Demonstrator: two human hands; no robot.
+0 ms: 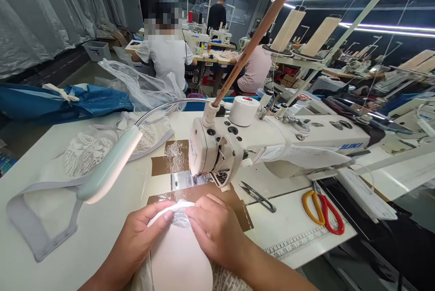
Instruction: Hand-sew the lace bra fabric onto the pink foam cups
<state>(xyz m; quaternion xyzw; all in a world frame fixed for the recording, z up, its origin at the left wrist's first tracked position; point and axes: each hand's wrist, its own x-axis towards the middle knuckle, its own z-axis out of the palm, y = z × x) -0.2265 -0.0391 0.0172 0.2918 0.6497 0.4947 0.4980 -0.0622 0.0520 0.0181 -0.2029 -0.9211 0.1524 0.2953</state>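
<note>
A white bra cup [181,257] with a lace patch along its top edge is between my two hands, in front of the sewing machine [238,141]. My left hand [144,232] pinches the edge on the left, its thumb lying on top. On the right, my right hand [215,225] grips the same edge with its fingers bent over it. More lace fabric hangs below, partly hidden by my wrists. The needle area and metal plate [181,181] are just beyond my fingers, apart from the cup.
A grey-edged lace bra [44,218] lies on the left of the table under a lamp [112,164]. Thread snips [258,196] and red-and-yellow scissors [322,211] lie at right, near a printed ruler scale [299,240]. A person in a white shirt [165,55] sits ahead.
</note>
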